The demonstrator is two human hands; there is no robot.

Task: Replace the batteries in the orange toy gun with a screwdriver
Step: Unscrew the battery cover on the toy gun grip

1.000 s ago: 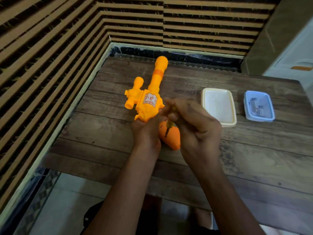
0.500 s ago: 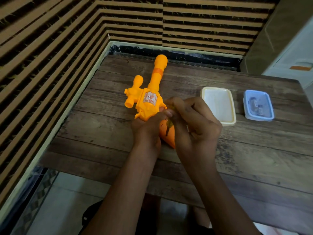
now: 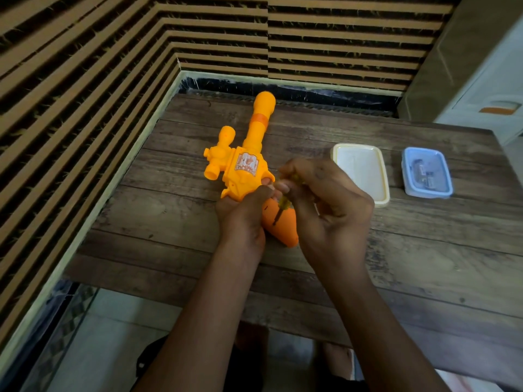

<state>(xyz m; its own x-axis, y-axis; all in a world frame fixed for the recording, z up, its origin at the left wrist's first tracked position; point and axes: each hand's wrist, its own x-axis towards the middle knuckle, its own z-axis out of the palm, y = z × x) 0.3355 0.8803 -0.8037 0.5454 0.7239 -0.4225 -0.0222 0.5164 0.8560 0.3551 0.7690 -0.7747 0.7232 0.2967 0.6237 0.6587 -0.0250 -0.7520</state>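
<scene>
Fingers (image 3: 300,173) of the right hand (image 3: 334,213) are curled close together and clamped on the one screwdriver (image 3: 283,204). They pinch its yellowish handle near the top, and the dark shaft slants down so that its tip meets the orange grip (image 3: 283,230) of the toy gun (image 3: 247,172). The left hand (image 3: 240,216) is wrapped round the gun where body and grip join. Its thumb (image 3: 261,193) lies over the top, just beside the right fingertips, and its other fingers are hidden underneath. Two hands are at work on a single gun, which lies on the wooden table (image 3: 424,264) left of centre. The grip end is toward the person and the long barrel points away toward the far edge. A short scope-like tube sits just left of the barrel, and one pale sticker shows on the body. Whether the gun rests flat or is lifted a little by the left hand cannot be told. Further back and to the right stand two shallow rectangular containers, side by side but apart. The cream container (image 3: 360,154) is nearer the right hand, its near corner partly behind the knuckles. The blue container (image 3: 407,176) is beyond it, holding a few small metallic pieces too blurred to count or name. Behind the table rises a slatted wall (image 3: 339,38) of alternating tan and dark strips that wraps round the left side. One white cabinet (image 3: 481,94) shows at the far right.
</scene>
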